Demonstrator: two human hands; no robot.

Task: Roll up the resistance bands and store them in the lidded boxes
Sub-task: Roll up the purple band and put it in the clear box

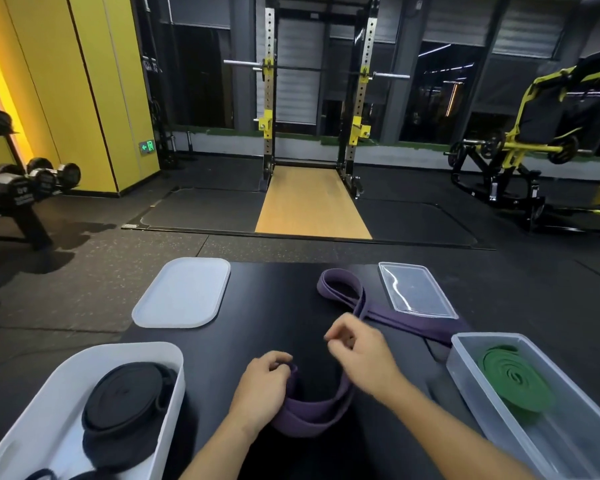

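1. Where the black table nears the person, the purple band lies unrolled. Its near end forms a loop between the two forearms, and its far end forms a second loop well up the table, beside the clear lid.
2. Left hand: fingers curled round the near loop's left side, gripping the purple band.
3. Right hand: above the band's middle stretch, fingertips drawn together. Motion blur hides whether they pinch the band or nothing, so I cannot tell.
4. White box: near left corner of the table, lid off. It contains a rolled black band, lying flat.
5. White lid: flat on the table beyond the white box, apart from it.
6. Clear box: near right corner, lid off. It contains a coiled green band, tilted against the box wall.
7. Clear lid: flat on the table beyond the clear box. One strand of the purple band runs just beside its near edge.
8. Surroundings: squat rack straight ahead on the gym floor, dumbbells on a rack at left.
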